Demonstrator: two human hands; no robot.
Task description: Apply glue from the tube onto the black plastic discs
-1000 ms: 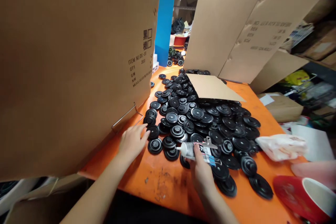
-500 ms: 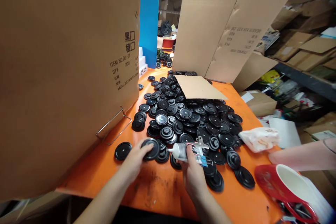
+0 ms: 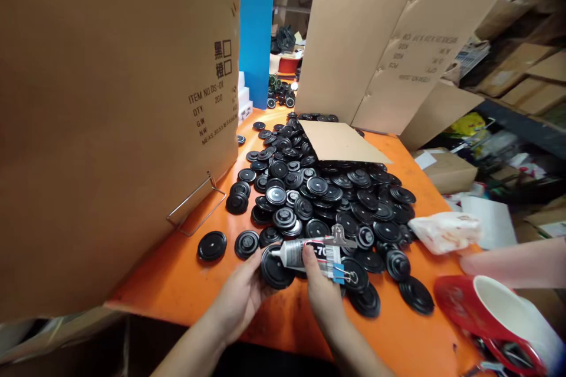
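My left hand (image 3: 245, 293) grips a black disc (image 3: 276, 271) by its left edge, near the table's front. In my right hand (image 3: 322, 288) is a glue tube (image 3: 309, 252), its nozzle pointing left over that disc. Whether the tip touches the disc I cannot tell. A silver clip (image 3: 339, 237) and a blue binder clip (image 3: 339, 274) are fixed on the tube. Beyond my hands spreads a pile of black discs (image 3: 317, 186). Two single discs lie on the left, one flat (image 3: 212, 245) and one stepped (image 3: 246, 244).
A tall carton (image 3: 132, 129) stands left, with a wire stand (image 3: 197, 212) beside it. Cardboard (image 3: 345, 141) lies on the pile. On the right of the orange table (image 3: 260, 330) are a white plastic bag (image 3: 446, 232), a red mug (image 3: 460, 306) and a person's arm (image 3: 517, 264).
My left hand has moved right with its disc, bringing it under the tube's nozzle. A stepped disc now lies beside the flat one on the left. The view has shifted slightly.
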